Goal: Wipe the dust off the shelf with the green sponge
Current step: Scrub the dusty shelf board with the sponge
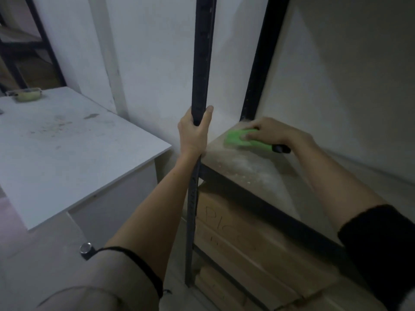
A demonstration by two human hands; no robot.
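The shelf (pixel 253 169) is a dusty pale board in a black metal frame, right of centre. My right hand (pixel 269 131) presses a green sponge (pixel 238 139) flat on the board's far left corner, close to the rear black post (pixel 258 75). A dark end of the sponge sticks out under my wrist. My left hand (pixel 194 131) is wrapped around the front black post (pixel 202 59) of the frame, just above shelf level. Light dust and crumbs lie on the board in front of the sponge.
A white table (pixel 67 153) with stains stands to the left, with a small lidded container (pixel 27 94) at its far edge. Cardboard boxes (pixel 247 239) sit on the level below the shelf. A white wall backs the shelf. Another dark rack (pixel 20 52) stands far left.
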